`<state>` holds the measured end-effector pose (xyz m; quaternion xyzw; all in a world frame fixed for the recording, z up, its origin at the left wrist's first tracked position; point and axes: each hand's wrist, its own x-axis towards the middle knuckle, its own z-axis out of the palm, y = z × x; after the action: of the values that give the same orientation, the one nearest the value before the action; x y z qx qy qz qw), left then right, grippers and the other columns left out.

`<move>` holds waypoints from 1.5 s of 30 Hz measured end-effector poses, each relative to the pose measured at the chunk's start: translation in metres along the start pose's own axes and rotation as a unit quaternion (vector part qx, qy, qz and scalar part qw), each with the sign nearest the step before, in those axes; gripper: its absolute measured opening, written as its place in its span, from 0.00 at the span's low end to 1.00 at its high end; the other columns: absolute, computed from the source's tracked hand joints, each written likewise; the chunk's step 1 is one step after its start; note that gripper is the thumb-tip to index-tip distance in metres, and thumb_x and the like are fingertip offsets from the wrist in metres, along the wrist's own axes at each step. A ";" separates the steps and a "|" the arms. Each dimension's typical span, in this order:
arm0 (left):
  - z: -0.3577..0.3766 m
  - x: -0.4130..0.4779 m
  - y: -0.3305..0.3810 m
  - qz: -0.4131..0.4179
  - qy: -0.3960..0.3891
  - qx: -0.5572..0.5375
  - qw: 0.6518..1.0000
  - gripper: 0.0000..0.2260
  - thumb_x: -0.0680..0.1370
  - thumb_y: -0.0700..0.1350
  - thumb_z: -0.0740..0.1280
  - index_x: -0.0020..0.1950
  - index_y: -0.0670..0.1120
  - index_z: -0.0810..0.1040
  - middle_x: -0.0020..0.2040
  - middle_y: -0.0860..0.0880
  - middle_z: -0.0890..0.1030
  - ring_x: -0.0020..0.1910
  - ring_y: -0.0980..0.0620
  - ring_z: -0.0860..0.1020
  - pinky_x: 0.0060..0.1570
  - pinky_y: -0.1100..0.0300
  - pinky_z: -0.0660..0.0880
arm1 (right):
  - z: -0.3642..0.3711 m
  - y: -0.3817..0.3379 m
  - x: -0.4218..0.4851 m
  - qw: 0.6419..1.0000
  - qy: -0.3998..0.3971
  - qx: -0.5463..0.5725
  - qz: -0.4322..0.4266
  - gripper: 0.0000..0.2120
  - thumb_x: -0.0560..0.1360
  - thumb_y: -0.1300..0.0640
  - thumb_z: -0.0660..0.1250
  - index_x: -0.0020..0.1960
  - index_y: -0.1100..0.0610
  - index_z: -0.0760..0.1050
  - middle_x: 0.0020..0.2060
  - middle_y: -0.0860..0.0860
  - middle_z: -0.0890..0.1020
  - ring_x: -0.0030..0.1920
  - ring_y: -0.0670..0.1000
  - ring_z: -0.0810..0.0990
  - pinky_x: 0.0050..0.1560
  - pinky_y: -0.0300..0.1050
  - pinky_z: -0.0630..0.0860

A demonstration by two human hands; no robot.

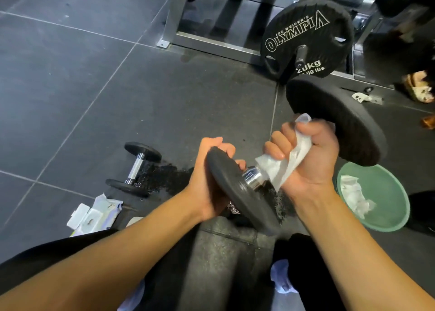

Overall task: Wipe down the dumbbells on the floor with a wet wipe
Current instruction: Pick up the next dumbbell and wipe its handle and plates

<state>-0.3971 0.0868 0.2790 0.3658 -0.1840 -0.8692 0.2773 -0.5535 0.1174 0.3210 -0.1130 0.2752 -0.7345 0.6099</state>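
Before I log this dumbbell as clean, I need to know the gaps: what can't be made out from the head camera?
- Handle of the held dumbbell: head view, mostly covered by the wet wipe and right hand; only a chrome stub shows.
- Printed figures on the weight plate: head view, partly hidden behind the bar end.
- Label of the wipes pack: head view, too small, pack partly cut off by the person's leg.

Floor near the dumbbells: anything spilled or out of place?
Yes. A dark wet patch spreads over the floor from the small dumbbell to under the held dumbbell, looking like spilled liquid. The wipe packet lies open at left.
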 end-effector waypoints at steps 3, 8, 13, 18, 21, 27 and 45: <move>0.004 0.006 0.013 0.163 0.004 0.113 0.980 0.14 0.75 0.55 0.65 0.40 0.48 0.64 0.41 0.41 0.60 0.42 0.42 0.68 0.51 0.47 0.67 | 0.000 0.000 0.012 0.995 0.091 0.025 -0.019 0.13 0.68 0.62 0.63 0.30 0.51 0.64 0.26 0.46 0.57 0.28 0.47 0.54 0.29 0.39 0.60; -0.010 0.012 0.011 0.491 -0.030 0.528 0.692 0.13 0.74 0.52 0.66 0.47 0.45 0.68 0.47 0.41 0.68 0.48 0.43 0.69 0.51 0.51 0.69 | -0.006 0.004 0.022 0.971 0.235 0.045 -0.005 0.17 0.77 0.61 0.64 0.30 0.54 0.66 0.26 0.47 0.64 0.26 0.46 0.64 0.34 0.40 0.65; -0.016 0.015 0.009 0.524 -0.072 0.566 0.633 0.13 0.76 0.55 0.66 0.54 0.48 0.72 0.54 0.40 0.70 0.58 0.48 0.70 0.61 0.56 0.71 | -0.013 0.001 0.021 0.980 0.182 0.069 -0.038 0.13 0.68 0.64 0.65 0.33 0.52 0.63 0.30 0.46 0.56 0.29 0.47 0.56 0.32 0.39 0.60; 0.011 0.006 -0.002 0.147 0.017 0.124 0.981 0.31 0.75 0.73 0.64 0.65 0.50 0.79 0.59 0.45 0.78 0.59 0.46 0.79 0.59 0.39 0.81 | -0.013 -0.005 0.015 0.994 0.069 0.075 -0.043 0.13 0.64 0.62 0.64 0.28 0.50 0.62 0.27 0.46 0.53 0.26 0.46 0.53 0.28 0.38 0.58; 0.013 0.002 -0.003 -0.092 0.008 -0.003 0.996 0.41 0.66 0.79 0.66 0.70 0.54 0.77 0.66 0.43 0.84 0.64 0.37 0.83 0.51 0.37 0.83 | -0.017 -0.004 0.015 0.996 0.027 0.082 -0.026 0.20 0.60 0.63 0.70 0.29 0.50 0.58 0.25 0.46 0.54 0.25 0.46 0.55 0.27 0.39 0.60; 0.004 0.007 0.001 0.021 0.005 0.009 1.000 0.30 0.66 0.66 0.73 0.63 0.52 0.79 0.58 0.39 0.79 0.54 0.41 0.82 0.61 0.37 0.78 | -0.011 0.003 0.014 0.996 0.074 0.051 -0.022 0.17 0.66 0.60 0.61 0.31 0.49 0.54 0.26 0.47 0.53 0.27 0.47 0.54 0.30 0.41 0.60; -0.032 0.011 -0.001 0.433 -0.081 0.413 0.797 0.35 0.65 0.58 0.74 0.68 0.51 0.65 0.65 0.45 0.69 0.59 0.41 0.74 0.60 0.34 0.76 | -0.003 0.044 0.004 0.987 0.125 0.071 0.071 0.14 0.67 0.59 0.63 0.31 0.51 0.59 0.27 0.49 0.59 0.30 0.49 0.61 0.34 0.43 0.74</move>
<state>-0.3800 0.0767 0.2509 0.2558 -0.6863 -0.5264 0.4319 -0.5197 0.1103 0.2941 0.0431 0.3043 -0.7151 0.6278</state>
